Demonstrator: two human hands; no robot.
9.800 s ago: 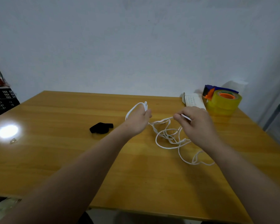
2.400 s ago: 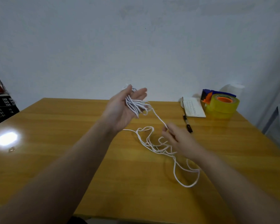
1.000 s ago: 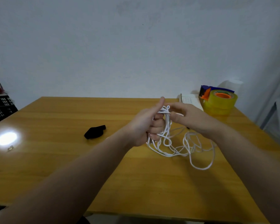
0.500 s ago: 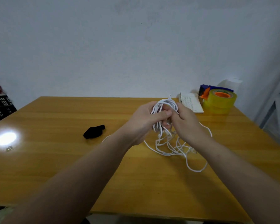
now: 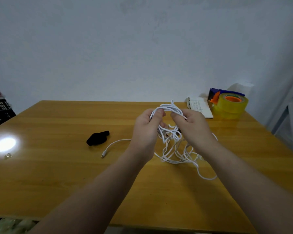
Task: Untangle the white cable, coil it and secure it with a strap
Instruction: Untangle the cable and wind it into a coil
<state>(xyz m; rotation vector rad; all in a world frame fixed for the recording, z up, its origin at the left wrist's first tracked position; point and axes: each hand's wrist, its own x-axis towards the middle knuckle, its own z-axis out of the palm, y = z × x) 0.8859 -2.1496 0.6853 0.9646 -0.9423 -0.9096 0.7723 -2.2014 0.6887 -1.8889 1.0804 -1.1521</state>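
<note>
The white cable [image 5: 172, 144] is thin, soft and light, I judge. It bends into any loop and keeps no shape alone, so the turns can slide apart when the grip gets loose. A bundle of turns is held up above the worktop [image 5: 57, 166], between the 2 hands. The rest hangs down in a loose tangle that lies on the wood in front of the right forearm. 1 free end with a small plug [image 5: 103, 155] lies on the worktop to the left, near the black strap [image 5: 98, 138] but not touching it.

The left hand [image 5: 145, 130] closes around the left side of the bundle, with the thumb pressed on the top strands. The fingers [image 5: 178, 116] of the right hand [image 5: 195, 127] pinch the strands at the top right. A good place to hold is the gathered part of the bundle, with the whole hand around all turns, and not a single strand. The plug end is the stiffest part, I think, and it should not be pulled hard.

How many turns are already made I cannot tell, because both hands cover the middle of the bundle. I also cannot say if knots remain in the hanging part, because the strands cross each other there. The second end of the cable is not visible.

At the far right corner stand a yellow tape roll [image 5: 230, 107] and a small notebook [image 5: 200, 108].
</note>
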